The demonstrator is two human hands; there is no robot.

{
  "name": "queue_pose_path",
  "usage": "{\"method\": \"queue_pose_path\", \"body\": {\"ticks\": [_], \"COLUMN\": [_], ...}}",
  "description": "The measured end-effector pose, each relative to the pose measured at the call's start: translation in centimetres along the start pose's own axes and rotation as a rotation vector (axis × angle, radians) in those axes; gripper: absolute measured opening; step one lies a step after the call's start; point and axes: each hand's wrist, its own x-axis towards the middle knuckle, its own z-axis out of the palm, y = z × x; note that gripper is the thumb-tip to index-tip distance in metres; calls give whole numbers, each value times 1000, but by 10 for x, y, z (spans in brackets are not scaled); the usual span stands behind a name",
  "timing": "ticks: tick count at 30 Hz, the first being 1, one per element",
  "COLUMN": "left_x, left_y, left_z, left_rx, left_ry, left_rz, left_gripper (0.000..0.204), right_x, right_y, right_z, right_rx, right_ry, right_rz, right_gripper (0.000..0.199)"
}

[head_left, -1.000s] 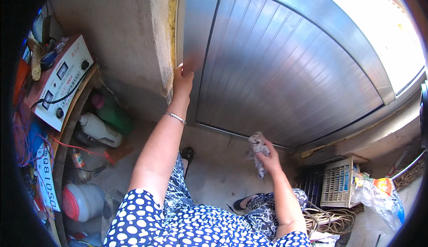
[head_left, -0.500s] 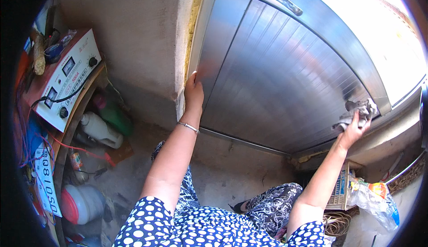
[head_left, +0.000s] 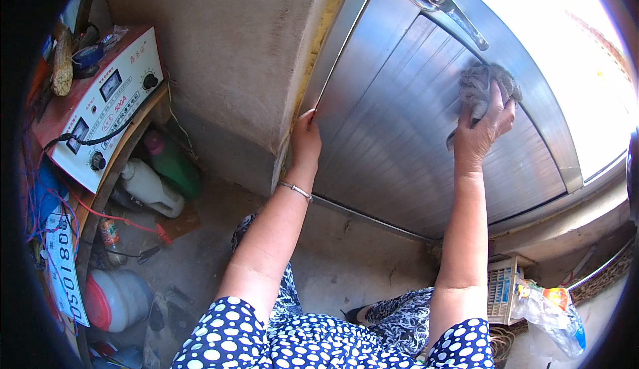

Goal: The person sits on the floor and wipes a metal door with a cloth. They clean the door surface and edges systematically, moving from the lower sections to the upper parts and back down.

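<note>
A silver metal door [head_left: 393,149] with ribbed panels fills the upper middle, its chrome lever handle [head_left: 462,23] near the top. My right hand [head_left: 482,133] presses a crumpled grey rag [head_left: 482,89] against the panel just below the handle, fingers spread over the cloth. At the door's left edge, my left hand [head_left: 306,139] grips the rim, with its fingertips partly hidden behind it. A thin bracelet [head_left: 296,190] circles the left wrist.
On the left, a white and red charger box [head_left: 110,109] sits on a wooden shelf [head_left: 133,126] with loose wires. Below lie a white jug [head_left: 150,189], a green bottle [head_left: 174,166] and a red-lidded tub [head_left: 123,300]. A plastic crate [head_left: 502,289] and plastic bag [head_left: 549,312] lie at lower right.
My right hand has moved the rag up and left, from the door's lower right corner to below the handle. The door has swung slightly, and my left hand still holds its edge.
</note>
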Motion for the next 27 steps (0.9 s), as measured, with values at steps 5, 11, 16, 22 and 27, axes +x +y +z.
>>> {"method": "queue_pose_path", "body": {"ticks": [5,11,16,22,27], "left_x": [-1,-8,-2,3,-1], "left_y": [2,13,-4,-2,14], "left_z": [4,0,-8,-22,-17], "left_rx": [133,167,67,173,-24], "left_ry": [6,62,-10,-185,-187], "left_rz": [100,7,-47,-72,-224], "left_gripper": [25,26,27,33,37], "right_x": [12,41,31,-35,-114], "right_y": [-25,-87,-102,-101,-98], "right_z": [9,42,57,59,68], "right_rx": [66,255,123,109,230], "right_ry": [-120,-46,-113,-377,-576], "right_rz": [-203,-359,-432,-566,-596], "right_gripper": [75,76,63,41,32]}}
